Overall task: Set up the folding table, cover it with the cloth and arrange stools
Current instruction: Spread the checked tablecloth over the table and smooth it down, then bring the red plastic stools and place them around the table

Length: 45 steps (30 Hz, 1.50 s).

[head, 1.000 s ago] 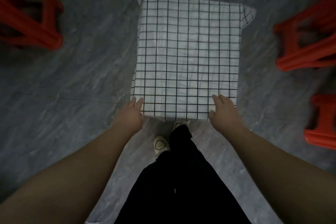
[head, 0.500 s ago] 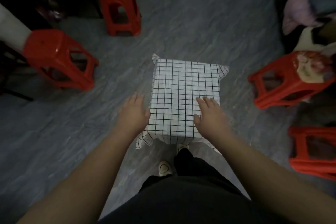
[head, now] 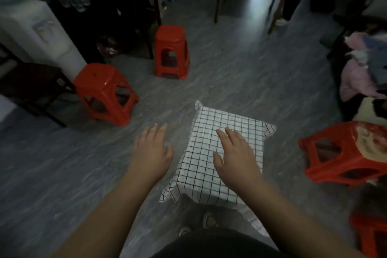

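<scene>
Now in hand: from the head view, the table is standing and covered. I judge the cloth step finished and the stools step just opening.
Cloth: the white checked cloth (head: 201,148) lies flat across the whole top, with a flap hanging off each corner.
Folding table: hidden under the cloth, so its legs cannot be checked from here. It stands on the grey floor (head: 230,81), right in front of the person's feet.
Left hand (head: 150,153): wide open, fingers spread, holding nothing. It is off the table's left edge, out over the floor.
Right hand (head: 236,161): open too, fingers fanned, palm down over the near right part of the top. I cannot tell whether it touches the cloth.
Stools: four red ones, none drawn in. The near-left stool (head: 104,90) and the far stool (head: 171,48) are well apart from the table. The right stool (head: 343,153) sits near the right edge. The corner stool (head: 370,234) is cut off at the lower right.
Next move: probably reach for a stool, with the near-left one lying on the free hand's side. Grip it by the seat rim and set it just beside a table edge without catching a hanging flap.
</scene>
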Tool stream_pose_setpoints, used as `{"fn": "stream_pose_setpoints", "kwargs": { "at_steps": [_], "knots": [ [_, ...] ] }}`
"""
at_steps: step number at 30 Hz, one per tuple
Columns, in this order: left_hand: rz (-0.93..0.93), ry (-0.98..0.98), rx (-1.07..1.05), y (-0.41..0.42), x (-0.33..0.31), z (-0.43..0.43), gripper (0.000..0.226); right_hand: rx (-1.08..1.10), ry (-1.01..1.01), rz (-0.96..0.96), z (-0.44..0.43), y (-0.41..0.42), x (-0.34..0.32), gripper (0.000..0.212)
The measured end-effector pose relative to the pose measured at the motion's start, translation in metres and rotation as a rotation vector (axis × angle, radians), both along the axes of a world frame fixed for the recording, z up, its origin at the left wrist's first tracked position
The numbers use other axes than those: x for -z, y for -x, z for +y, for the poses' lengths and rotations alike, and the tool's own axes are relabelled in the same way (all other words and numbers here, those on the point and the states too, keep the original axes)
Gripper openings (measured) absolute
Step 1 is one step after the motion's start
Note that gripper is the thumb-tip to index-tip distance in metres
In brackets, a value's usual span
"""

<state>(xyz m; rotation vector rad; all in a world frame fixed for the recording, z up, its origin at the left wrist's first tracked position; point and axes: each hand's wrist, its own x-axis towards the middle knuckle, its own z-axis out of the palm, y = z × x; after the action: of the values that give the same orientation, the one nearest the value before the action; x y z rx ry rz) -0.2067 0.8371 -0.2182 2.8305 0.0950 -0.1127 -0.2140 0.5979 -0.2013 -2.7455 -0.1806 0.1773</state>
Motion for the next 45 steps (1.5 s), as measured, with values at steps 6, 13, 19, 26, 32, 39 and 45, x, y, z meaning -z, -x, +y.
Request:
{"fn": "stream_pose_setpoints", "kwargs": {
  "at_steps": [6,13,19,26,32,39,45],
  "knots": [
    [0.000,-0.032,-0.232,0.011,-0.016,0.024,0.067,-0.206,-0.073,-0.019,0.034,-0.049,-0.016,0.066],
    [-0.017,-0.071,-0.560,0.054,-0.034,0.073,0.068,-0.522,-0.154,-0.035,0.116,-0.082,-0.024,0.066],
    [0.005,-0.089,-0.767,0.098,-0.045,0.128,0.067,-0.726,-0.174,-0.063,0.203,-0.078,-0.033,0.068],
    [-0.051,-0.048,-0.881,0.112,-0.045,0.239,0.066,-0.846,-0.146,-0.043,0.333,-0.067,-0.033,0.069],
    [0.013,-0.084,-0.915,0.132,-0.037,0.380,0.066,-0.814,-0.126,-0.031,0.481,-0.066,-0.026,0.068],
    [0.048,-0.031,-0.803,0.092,-0.045,0.495,0.068,-0.696,-0.105,0.008,0.594,-0.085,-0.026,0.070],
    [0.023,-0.010,-0.691,-0.004,-0.036,0.566,0.067,-0.580,-0.084,0.004,0.638,-0.161,-0.010,0.069]
  ]
}}
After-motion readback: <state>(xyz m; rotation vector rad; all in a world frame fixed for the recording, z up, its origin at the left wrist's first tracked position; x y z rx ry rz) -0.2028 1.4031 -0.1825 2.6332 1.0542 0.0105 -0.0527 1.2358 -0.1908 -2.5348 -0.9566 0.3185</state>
